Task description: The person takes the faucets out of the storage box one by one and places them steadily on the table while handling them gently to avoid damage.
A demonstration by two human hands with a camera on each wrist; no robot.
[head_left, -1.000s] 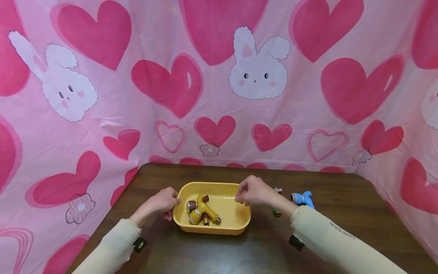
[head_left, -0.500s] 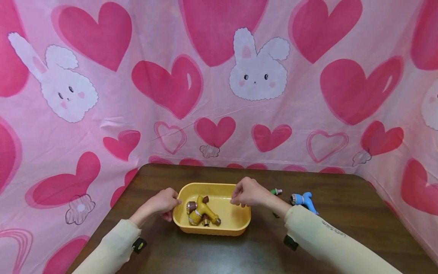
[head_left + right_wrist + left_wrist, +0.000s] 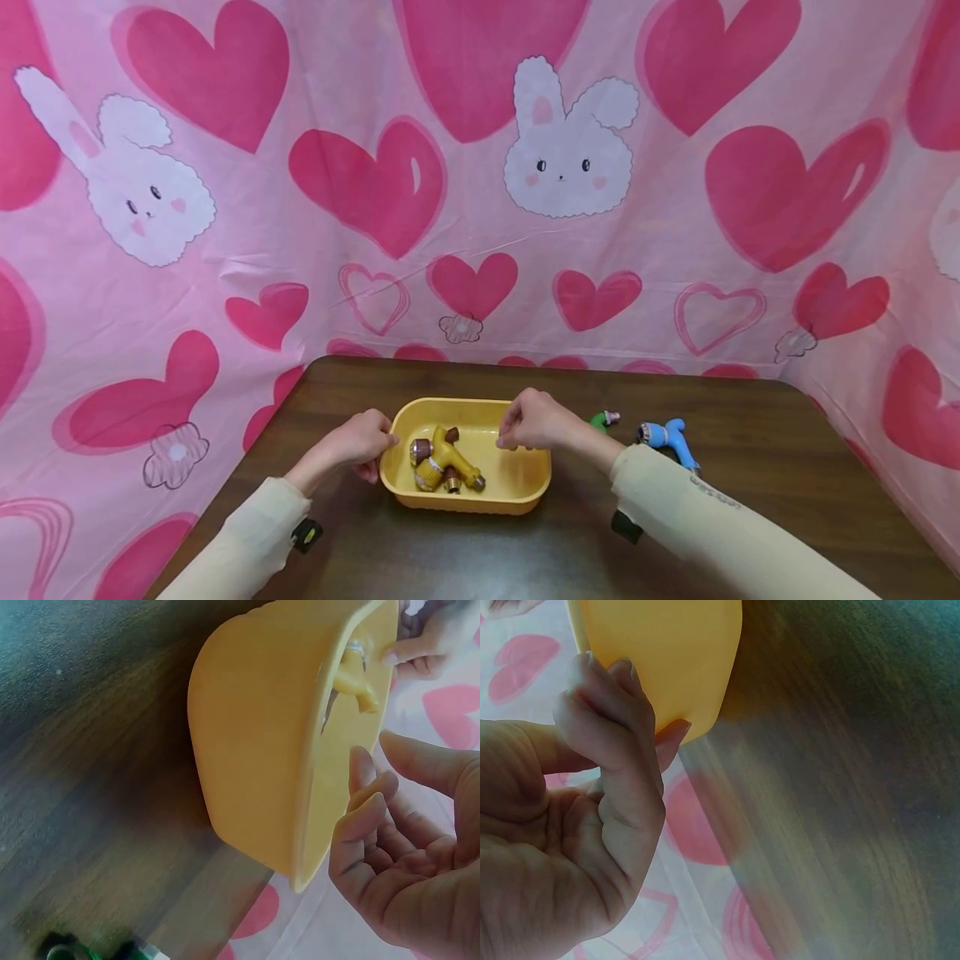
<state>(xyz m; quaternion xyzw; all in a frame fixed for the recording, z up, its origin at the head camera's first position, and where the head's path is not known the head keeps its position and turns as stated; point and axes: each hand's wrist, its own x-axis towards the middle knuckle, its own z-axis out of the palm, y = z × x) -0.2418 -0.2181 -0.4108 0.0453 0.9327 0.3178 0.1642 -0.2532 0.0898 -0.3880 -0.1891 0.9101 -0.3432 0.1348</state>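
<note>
A yellow plastic basin [image 3: 480,506] stands on the table. Inside, at its left, lie yellow tap-like pieces [image 3: 447,454] with brown and metallic ends, partly overlapping; how many cannot be made out. My left hand [image 3: 363,440] pinches the basin's left rim between thumb and fingers; the left wrist view shows that grip on the wall. Over the basin's right part hovers my right hand [image 3: 534,422]. In the right wrist view its fingers are loosely bent, apart from the thumb, with nothing between them.
To the right of the basin lie a green piece [image 3: 602,420], partly hidden by my right arm, and a blue branched tap-like piece [image 3: 671,437] with a metallic end. Pink heart-and-rabbit cloth [image 3: 480,208] hangs behind the brown wooden table [image 3: 420,558].
My right hand has drifted left, from the basin's right rim to over its inside. More of the green and blue pieces shows. The left hand and basin have stayed put.
</note>
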